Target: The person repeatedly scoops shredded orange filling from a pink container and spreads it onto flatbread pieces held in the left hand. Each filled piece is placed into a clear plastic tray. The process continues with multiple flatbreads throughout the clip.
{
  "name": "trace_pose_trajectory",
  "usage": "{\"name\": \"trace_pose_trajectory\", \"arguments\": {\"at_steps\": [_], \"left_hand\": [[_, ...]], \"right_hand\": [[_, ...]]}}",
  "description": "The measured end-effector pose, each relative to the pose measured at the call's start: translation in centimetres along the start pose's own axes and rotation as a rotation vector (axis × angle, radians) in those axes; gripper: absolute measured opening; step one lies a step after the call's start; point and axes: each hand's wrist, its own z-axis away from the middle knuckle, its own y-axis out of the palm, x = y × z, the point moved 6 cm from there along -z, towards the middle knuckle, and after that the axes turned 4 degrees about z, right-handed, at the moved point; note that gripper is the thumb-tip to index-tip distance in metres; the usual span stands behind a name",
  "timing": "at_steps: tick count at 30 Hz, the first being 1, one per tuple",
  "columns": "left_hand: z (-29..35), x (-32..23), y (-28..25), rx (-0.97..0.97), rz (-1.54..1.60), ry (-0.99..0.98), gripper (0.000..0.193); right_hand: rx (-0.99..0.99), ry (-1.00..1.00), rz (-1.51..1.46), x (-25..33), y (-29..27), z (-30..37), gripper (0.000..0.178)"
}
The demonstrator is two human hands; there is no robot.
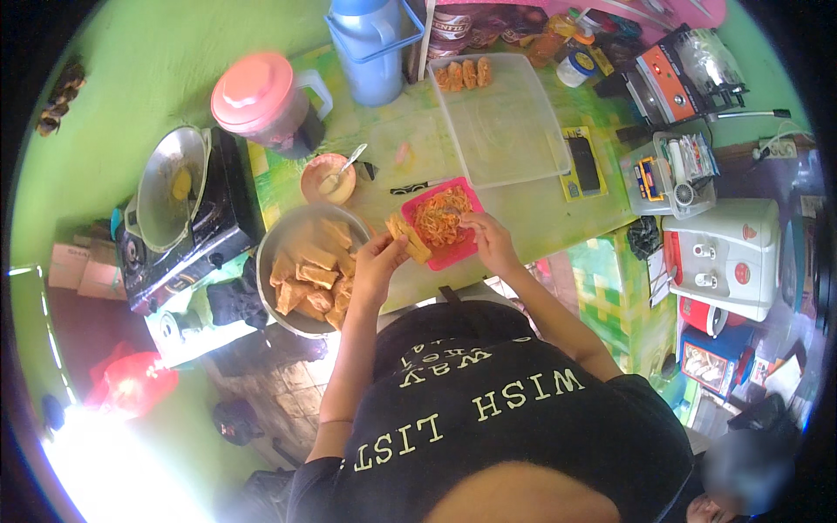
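My left hand [381, 259] is closed on a piece of fried tofu [410, 241], golden and oblong, held at the left edge of a pink tray [456, 254]. Shredded vegetable filling [438, 218] with orange and pale strands lies in this tray. At the tray's right side, my right hand [491, 241] has its fingers pinched together over the filling. What sits between those fingertips is too small to make out. Left of my left hand, a large metal bowl [289, 228] holds many tofu pieces [316, 275].
Beyond the pink tray lies a clear plastic container [506, 131] with several filled tofu pieces [464, 75] at its far end. A small bowl [323, 172] with batter and spoon, a pink-lidded pitcher [261, 100], blue jug [366, 57], phone [584, 164] and stove wok [172, 192] surround the workspace.
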Motion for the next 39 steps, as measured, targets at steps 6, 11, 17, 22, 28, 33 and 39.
{"name": "trace_pose_trajectory", "arguments": {"at_steps": [6, 11, 17, 22, 28, 33, 39], "left_hand": [[0.6, 0.7, -0.7, 0.081, -0.014, -0.037, 0.022], [1.5, 1.0, -0.8, 0.083, -0.054, -0.070, 0.018], [1.4, 1.7, -1.2, 0.089, -0.126, -0.114, 0.021], [1.5, 0.2, 1.3, 0.019, -0.070, -0.043, 0.020], [1.2, 1.3, 1.4, -0.141, 0.029, 0.090, 0.018], [0.6, 3.4, 2.5, -0.205, 0.047, 0.057, 0.019], [0.1, 4.2, 2.2, -0.308, 0.056, 0.128, 0.024]], "right_hand": [[-0.055, 0.021, -0.040, 0.1, 1.7, 2.1, 0.023], [-0.136, 0.222, 0.001, -2.7, 2.1, 2.5, 0.019], [-0.342, 0.218, -0.111, -4.0, 1.8, 1.0, 0.018], [-0.198, 0.224, -0.106, -5.7, 0.4, -0.3, 0.018], [-0.083, 0.096, 0.004, -3.7, -2.7, -2.4, 0.015], [0.062, -0.099, -0.003, -4.1, -2.8, -3.1, 0.015], [0.166, -0.222, -0.081, -3.6, -5.2, -3.8, 0.018]]}}
